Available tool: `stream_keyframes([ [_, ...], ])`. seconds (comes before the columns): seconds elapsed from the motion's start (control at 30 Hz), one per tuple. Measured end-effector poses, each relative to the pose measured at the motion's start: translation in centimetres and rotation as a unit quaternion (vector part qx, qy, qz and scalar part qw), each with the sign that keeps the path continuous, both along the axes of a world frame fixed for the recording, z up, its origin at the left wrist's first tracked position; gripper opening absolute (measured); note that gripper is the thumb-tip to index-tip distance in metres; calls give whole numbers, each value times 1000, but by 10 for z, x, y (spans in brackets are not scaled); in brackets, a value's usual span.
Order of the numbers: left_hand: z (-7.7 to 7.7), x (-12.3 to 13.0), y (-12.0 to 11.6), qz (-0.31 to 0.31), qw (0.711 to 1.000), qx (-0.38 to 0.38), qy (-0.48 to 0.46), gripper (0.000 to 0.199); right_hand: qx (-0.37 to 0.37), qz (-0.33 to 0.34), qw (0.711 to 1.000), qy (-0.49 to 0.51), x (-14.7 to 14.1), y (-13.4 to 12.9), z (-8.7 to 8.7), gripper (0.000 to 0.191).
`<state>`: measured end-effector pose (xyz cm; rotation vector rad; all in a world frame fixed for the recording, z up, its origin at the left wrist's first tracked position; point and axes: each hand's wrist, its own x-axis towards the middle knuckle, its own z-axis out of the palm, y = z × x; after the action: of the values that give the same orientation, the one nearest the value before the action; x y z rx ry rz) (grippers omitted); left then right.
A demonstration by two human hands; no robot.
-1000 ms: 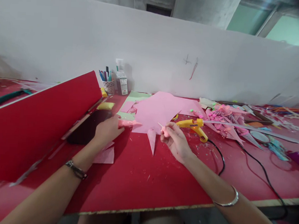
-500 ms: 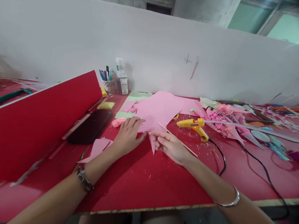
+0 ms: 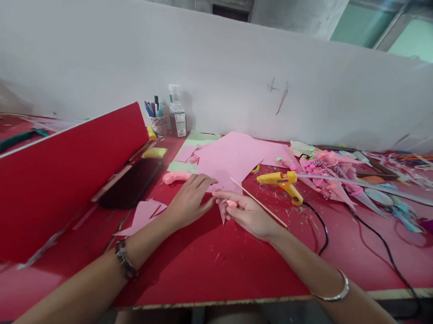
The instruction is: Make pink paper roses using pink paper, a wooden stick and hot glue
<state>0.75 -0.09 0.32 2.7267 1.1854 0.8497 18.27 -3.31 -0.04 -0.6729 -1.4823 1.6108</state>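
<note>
While the right hand (image 3: 248, 214) is pinching a little pink lump (image 3: 232, 203) between thumb and fingers, the left hand (image 3: 192, 199) is reaching in palm-down right across from it, thumb apart from the fingers and nothing showing in its grip. The fingertips of both hands are coming really close together, but I can't tell if they're actually touching. So the lump is sitting in front of the near edge of the big pink paper (image 3: 227, 155), and a pink cone (image 3: 223, 216) is pointing toward the person just below it, partly hiding behind the right hand's fingers.

A thin wooden stick (image 3: 261, 204) is lying at a slant just beyond the right hand, its far end resting over the paper. Off to the right, a yellow glue gun (image 3: 279, 179) is lying on the red table (image 3: 195, 273), with a messy pink pile (image 3: 326, 171) sitting past it. Over on the left, a soft-looking pink packet (image 3: 175, 177) is lying just beyond the left hand, and some pink scraps (image 3: 145, 216) are resting beside that forearm, near a dark flat slab (image 3: 130, 183).
</note>
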Motion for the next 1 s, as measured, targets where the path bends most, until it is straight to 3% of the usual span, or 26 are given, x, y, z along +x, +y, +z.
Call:
stream_keyframes([
  [0.17, 1, 0, 0, -1, 1000, -11, -18, 26, -30, 1, 999, 29, 1, 0, 1, 27],
  [0.27, 6, 1, -4, -12, 999, -16, -28, 25, -26, 8, 999, -29, 4, -1, 1, 27],
  [0.4, 11, 4, -12, -59, 998, -28, -11, 23, 7, -81, 995, -59, 5, -1, 1, 34],
  [0.5, 11, 7, -16, -79, 996, -40, 23, 21, 32, -166, 985, -25, 3, 2, -1, 17],
  [0.57, 10, 8, -17, -75, 995, -38, 47, 19, 12, -190, 981, 28, 1, 5, -1, 17],
  [0.67, 8, 8, -17, -65, 995, -32, 72, 22, -28, -189, 976, 108, 1, 7, -1, 23],
  [0.8, 4, 10, -18, -48, 990, -26, 132, 32, -48, -166, 979, 112, 3, 5, 2, 10],
  [1.0, 1, 9, -13, -75, 983, -65, 154, 33, -43, -200, 975, 91, 6, 4, 1, 36],
])
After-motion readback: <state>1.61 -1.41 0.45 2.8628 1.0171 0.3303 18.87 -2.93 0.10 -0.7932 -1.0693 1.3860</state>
